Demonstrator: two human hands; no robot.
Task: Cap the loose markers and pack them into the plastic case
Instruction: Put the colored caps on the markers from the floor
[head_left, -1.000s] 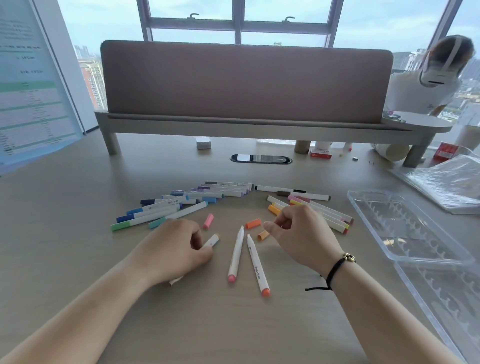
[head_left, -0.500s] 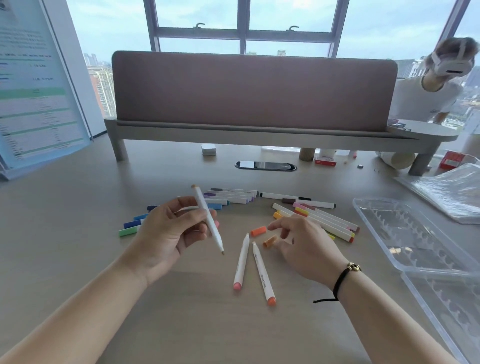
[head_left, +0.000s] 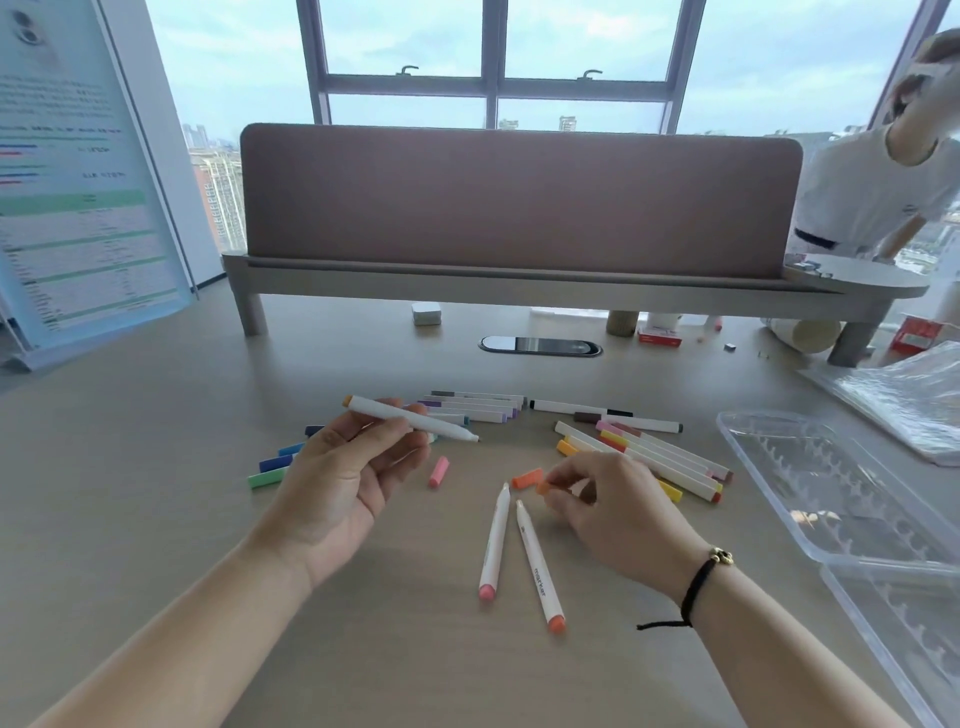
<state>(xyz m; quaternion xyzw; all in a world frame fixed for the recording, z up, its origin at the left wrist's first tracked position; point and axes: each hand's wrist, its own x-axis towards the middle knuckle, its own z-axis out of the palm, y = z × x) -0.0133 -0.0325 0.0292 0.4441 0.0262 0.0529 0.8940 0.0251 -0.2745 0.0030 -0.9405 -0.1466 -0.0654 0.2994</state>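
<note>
Left hand (head_left: 340, 483) raised over the tabletop (head_left: 156, 467), fingers curled round an uncapped white marker (head_left: 410, 418). Right hand (head_left: 615, 512) apparently pinching an orange cap (head_left: 543, 487) just above two uncapped markers (head_left: 514, 556). Open plastic case (head_left: 831, 483) lying well right.

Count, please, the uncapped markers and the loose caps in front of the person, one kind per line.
Uncapped markers: 3 (held marker in the left hand; pink-ended marker and orange-ended marker on the desk)
Loose caps: 3 (pink cap and orange cap on the desk; pinched cap in the right hand)
Total: 6
</note>
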